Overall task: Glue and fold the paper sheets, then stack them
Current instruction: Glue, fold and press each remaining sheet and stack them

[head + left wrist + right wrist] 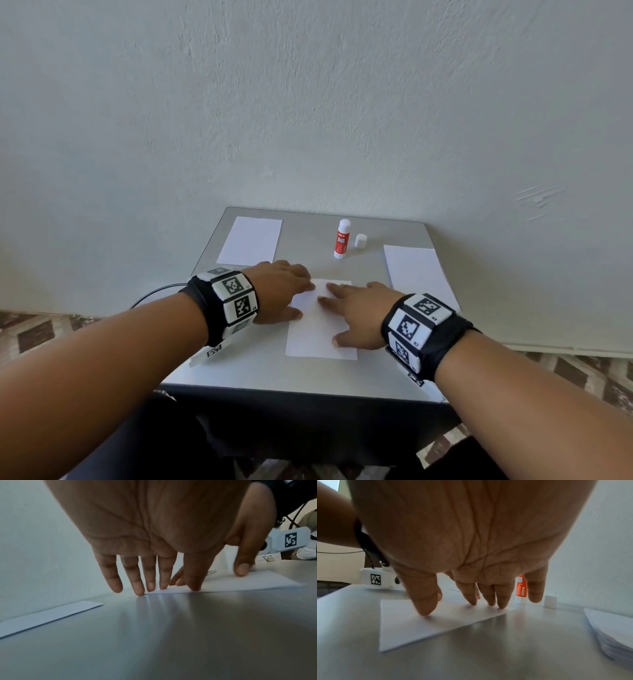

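White sheet [320, 329] lengthwise toward wall [308, 102]

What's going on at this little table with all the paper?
A person is pressing a white sheet flat on the grey table with both hands, left hand and right hand, fingers spread. An open glue stick stands behind it with its cap beside it. One sheet lies at the far left, and a paper pile sits on the right.
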